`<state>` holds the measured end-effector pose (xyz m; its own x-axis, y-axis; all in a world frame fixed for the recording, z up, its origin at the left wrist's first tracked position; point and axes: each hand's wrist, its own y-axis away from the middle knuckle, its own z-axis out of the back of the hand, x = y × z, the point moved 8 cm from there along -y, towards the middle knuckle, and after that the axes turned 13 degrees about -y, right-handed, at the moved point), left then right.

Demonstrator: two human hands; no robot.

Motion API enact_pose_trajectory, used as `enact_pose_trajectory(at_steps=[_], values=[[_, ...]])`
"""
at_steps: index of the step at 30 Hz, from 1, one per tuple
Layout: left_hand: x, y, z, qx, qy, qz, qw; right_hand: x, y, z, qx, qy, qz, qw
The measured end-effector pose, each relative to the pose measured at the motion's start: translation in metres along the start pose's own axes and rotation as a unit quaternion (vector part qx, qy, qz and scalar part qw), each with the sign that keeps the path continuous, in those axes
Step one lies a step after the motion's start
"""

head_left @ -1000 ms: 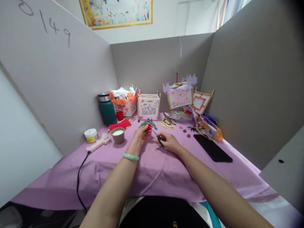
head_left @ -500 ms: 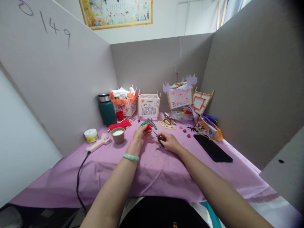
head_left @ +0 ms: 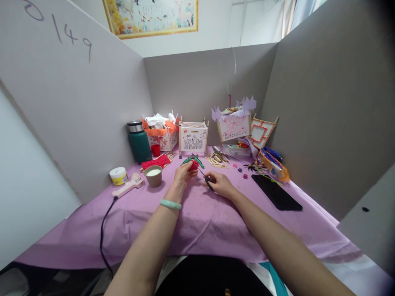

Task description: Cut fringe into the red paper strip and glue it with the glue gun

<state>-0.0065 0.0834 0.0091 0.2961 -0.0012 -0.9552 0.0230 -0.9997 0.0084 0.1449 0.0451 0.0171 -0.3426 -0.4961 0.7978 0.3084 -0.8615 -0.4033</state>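
Near the middle of the table, my left hand (head_left: pixel 184 174) pinches a small piece of red fringed paper (head_left: pixel 194 165); its exact shape is too small to make out. A pale green bangle is on that wrist. My right hand (head_left: pixel 220 183) is closed round the black handles of a pair of scissors (head_left: pixel 209 181). The blades point up and left, with their tips at the fringed edge of the red piece. Just behind the left hand lie green-handled pliers (head_left: pixel 201 163), partly hidden by it. Tiny scraps are scattered on the purple cloth (head_left: pixel 200 218) below.
On the left stand a green bottle (head_left: pixel 140 146), a pot with white contents (head_left: pixel 153 177), a white jar (head_left: pixel 118 176) and a corded glue gun (head_left: pixel 128 187). Decorated box lanterns (head_left: pixel 193 137) line the back. A black phone (head_left: pixel 276 192) lies right, near wooden sticks (head_left: pixel 218 162).
Both hands stay in nearly the same place. The red piece has turned slightly and shows a little more above my left fingers.
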Motion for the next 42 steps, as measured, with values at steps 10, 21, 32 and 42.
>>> enact_pose_trajectory(at_steps=[10,21,32,42], values=[[-0.001,0.001,0.0,-0.003,0.0,0.002,1.0,-0.002,-0.001,0.001,-0.003,0.015,0.005,1.0],[-0.001,0.001,-0.001,0.01,-0.021,-0.01,1.0,-0.001,-0.001,0.001,-0.004,0.02,0.0,1.0],[0.0,-0.001,0.001,-0.003,0.011,0.009,1.0,-0.006,-0.001,0.002,-0.007,0.03,-0.008,0.999],[0.003,-0.003,0.009,-0.042,0.094,0.035,0.994,-0.005,0.0,-0.003,0.017,-0.006,0.0,1.0]])
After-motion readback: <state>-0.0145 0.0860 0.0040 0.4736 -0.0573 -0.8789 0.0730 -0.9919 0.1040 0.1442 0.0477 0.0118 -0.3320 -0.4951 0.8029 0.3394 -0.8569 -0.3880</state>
